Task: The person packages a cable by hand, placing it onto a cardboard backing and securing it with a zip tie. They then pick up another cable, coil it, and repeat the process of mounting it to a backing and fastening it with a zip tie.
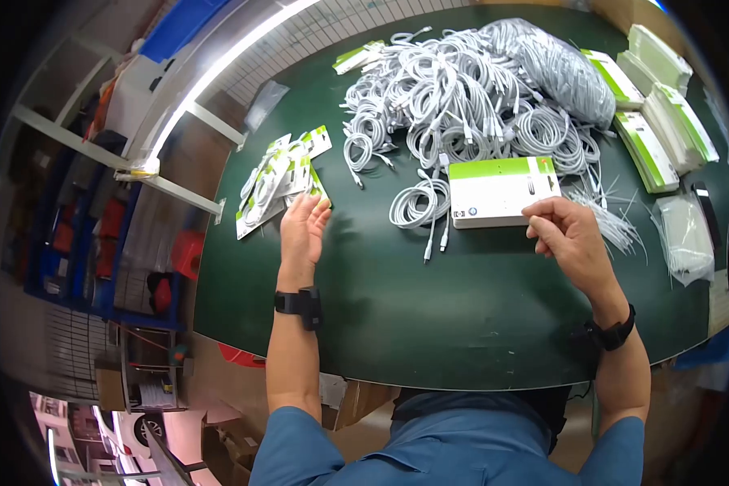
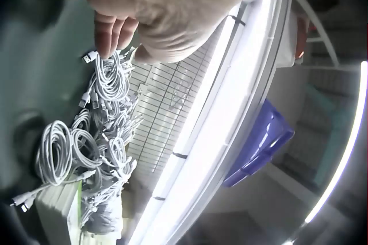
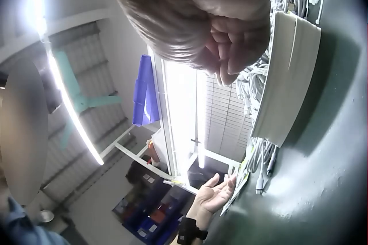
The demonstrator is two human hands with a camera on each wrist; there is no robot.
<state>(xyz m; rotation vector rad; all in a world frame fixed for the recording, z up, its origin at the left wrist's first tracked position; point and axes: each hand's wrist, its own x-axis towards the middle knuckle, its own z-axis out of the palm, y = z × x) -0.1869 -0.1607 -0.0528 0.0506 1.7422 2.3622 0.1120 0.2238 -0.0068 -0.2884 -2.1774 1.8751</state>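
Note:
In the head view my left hand (image 1: 304, 231) is palm-up with relaxed, slightly bent fingers, beside the lower right of a pile of green-and-white cards with white cables (image 1: 269, 188). Nothing shows in its grasp. My right hand (image 1: 571, 239), fingers loosely curled, is at the lower right corner of a stack of green-and-white cards (image 1: 494, 193); whether a fingertip touches it, I cannot tell. The right wrist view shows the stack's pale side (image 3: 290, 72) next to the curled fingers. A coiled white cable (image 1: 417, 202) lies left of the stack.
A large heap of coiled white cables (image 1: 445, 89) covers the back of the green table (image 1: 413, 324), with a clear bag of cables (image 1: 555, 69) on it. More card stacks (image 1: 648, 150) stand at the right, near loose white ties (image 1: 611, 223) and a plastic bag (image 1: 684, 235).

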